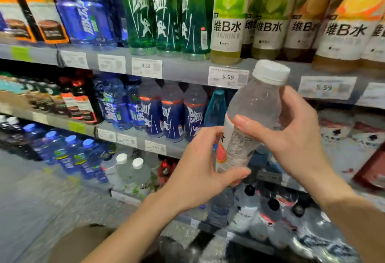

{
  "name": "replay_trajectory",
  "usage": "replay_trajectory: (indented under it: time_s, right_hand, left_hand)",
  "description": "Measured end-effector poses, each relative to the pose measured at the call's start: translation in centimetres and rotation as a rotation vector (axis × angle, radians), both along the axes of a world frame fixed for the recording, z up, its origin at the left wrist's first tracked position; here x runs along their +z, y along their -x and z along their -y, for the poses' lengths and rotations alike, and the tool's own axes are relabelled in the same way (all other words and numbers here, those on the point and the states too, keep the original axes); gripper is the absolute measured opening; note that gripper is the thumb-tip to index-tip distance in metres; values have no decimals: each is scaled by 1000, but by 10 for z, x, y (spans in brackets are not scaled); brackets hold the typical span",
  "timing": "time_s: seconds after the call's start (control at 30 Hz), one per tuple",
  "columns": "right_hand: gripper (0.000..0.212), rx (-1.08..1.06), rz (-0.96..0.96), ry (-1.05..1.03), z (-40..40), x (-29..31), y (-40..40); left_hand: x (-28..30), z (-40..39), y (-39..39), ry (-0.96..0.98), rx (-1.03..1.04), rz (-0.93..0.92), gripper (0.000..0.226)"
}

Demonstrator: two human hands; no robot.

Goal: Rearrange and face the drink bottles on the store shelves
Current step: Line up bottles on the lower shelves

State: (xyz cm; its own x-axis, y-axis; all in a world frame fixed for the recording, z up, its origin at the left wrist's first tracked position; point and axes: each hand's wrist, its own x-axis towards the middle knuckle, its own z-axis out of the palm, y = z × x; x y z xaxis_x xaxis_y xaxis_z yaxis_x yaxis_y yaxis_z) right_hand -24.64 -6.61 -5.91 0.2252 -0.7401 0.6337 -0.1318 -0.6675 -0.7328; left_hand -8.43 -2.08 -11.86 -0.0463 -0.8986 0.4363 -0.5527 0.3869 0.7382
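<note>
A: Clear plastic bottle with white cap (pixel 253 117) held off the shelf, tilted; left hand (pixel 195 171) grips its base, right hand (pixel 291 129) its shoulder.

B: Rotate label outward (fine print faces us), then shelve upright.

I see a clear, glossy plastic bottle (pixel 253 104) with a matt white ribbed cap (pixel 270 72) and glossy paper-like label (pixel 233 148); shelf edge (pixel 187 69) looks smooth grey metal.

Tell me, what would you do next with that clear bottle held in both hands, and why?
Probably turn the clear bottle a little more. The left hand and right hand hold it tilted off the shelf, and its label's fine-print side seems to face the camera, so the front is likely not outward yet.
</note>
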Motion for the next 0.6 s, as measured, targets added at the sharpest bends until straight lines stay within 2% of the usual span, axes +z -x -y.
replay_trajectory:
  time_s: [0.17, 0.3, 0.4, 0.6]
  right_hand:
    - [57, 79, -87, -79, -4, -35, -31]
    - [62, 142, -102, -231, -1, -62, -52]
    - [66, 181, -132, -336, 4, -82, -68]
    - [61, 184, -219, -331, 11, -109, -103]
  left_hand:
    - [-24, -3, -24, -32, 22, -104, 64]
    - [-50, -1, -49, -75, 52, -160, 64]
    - [-71, 1, -69, -107, 78, -130, 68]
    - [-97, 4, -110, -181, 116, -15, 73]
